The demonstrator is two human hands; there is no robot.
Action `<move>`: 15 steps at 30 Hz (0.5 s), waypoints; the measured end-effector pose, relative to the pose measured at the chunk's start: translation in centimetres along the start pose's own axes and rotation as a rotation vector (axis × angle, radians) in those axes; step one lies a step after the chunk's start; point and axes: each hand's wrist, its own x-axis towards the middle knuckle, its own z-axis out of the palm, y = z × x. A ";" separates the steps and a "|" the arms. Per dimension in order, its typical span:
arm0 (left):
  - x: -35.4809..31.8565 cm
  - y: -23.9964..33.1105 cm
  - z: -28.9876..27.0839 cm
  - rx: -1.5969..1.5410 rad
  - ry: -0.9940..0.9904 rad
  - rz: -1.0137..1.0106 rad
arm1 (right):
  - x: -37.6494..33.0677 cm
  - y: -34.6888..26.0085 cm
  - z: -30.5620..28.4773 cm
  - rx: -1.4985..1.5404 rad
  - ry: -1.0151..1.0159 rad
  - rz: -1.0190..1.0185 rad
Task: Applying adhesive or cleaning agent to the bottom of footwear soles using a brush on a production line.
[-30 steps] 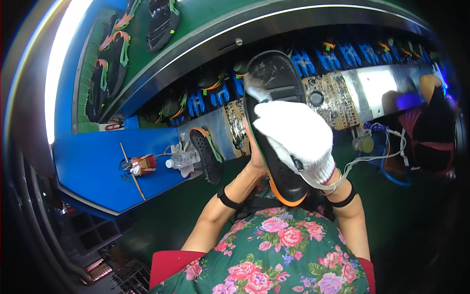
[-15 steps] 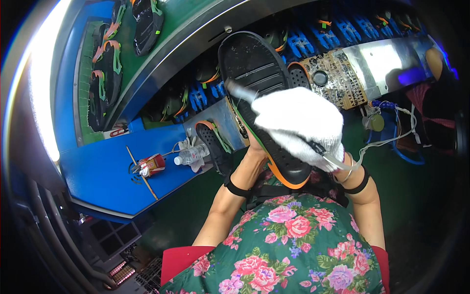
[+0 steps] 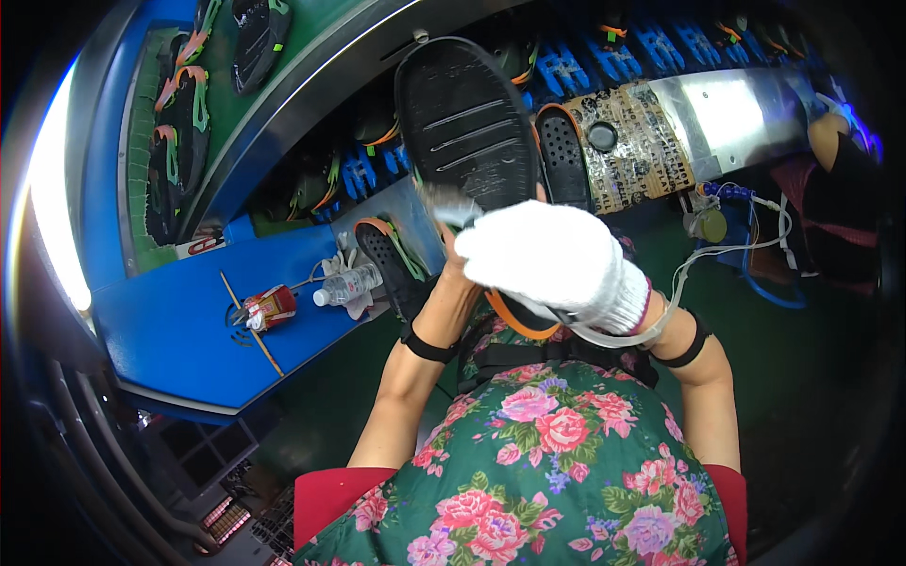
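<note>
My left hand (image 3: 457, 260), bare, grips a long black shoe sole (image 3: 472, 118) at its left side; most of its fingers are hidden beneath. The sole's broad end points away from me, its upper face looks wet and shiny, and an orange rim (image 3: 522, 321) shows at the near end. Over the sole's near half is my right hand (image 3: 547, 253) in a white knitted glove, closed round a brush. The brush's blurred tip (image 3: 449, 204) lies at the sole's left edge. A clear tube (image 3: 672, 292) runs to the right hand.
A blue side table (image 3: 189, 330) bears a red container (image 3: 271, 308), a thin stick (image 3: 261, 344) and a plastic bottle (image 3: 349, 285). Black perforated clogs (image 3: 564, 156) lie on the metal bench. Behind it are blue clamps (image 3: 563, 71); more footwear lies on a green conveyor (image 3: 311, 24).
The brush and my right hand have moved nearer to me along the sole, toward its left edge. The sole has shifted slightly up and left in view.
</note>
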 end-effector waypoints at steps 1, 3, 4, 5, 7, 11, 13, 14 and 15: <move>0.1 0.4 0.0 0.005 -0.017 -0.010 | 0.3 -0.4 -0.5 0.039 -0.032 -0.020; 0.3 1.0 0.0 0.006 -0.050 -0.015 | 0.3 0.3 -1.0 0.142 0.015 -0.017; 0.3 1.2 0.1 0.004 -0.066 -0.016 | 0.9 0.0 -2.0 -0.058 -0.001 -0.073; 0.3 1.5 0.1 0.003 -0.079 -0.014 | 0.7 0.4 -2.0 -0.168 0.018 -0.072; 0.7 1.6 0.1 0.008 -0.136 -0.040 | -0.3 -0.3 -0.9 -0.178 -0.020 0.009; 1.0 1.8 3.1 -0.020 -0.211 -0.135 | -2.2 -0.7 0.1 -0.169 -0.035 -0.011; 1.1 1.9 3.6 -0.049 -0.181 -0.026 | -1.2 -0.7 -1.6 -0.014 -0.029 0.016; 1.2 2.2 4.3 -0.041 -0.225 0.019 | -1.2 -0.4 -1.9 -0.081 0.013 0.013; 1.5 2.4 4.2 -0.041 -0.224 0.015 | -1.6 -0.3 -2.0 -0.101 0.019 0.039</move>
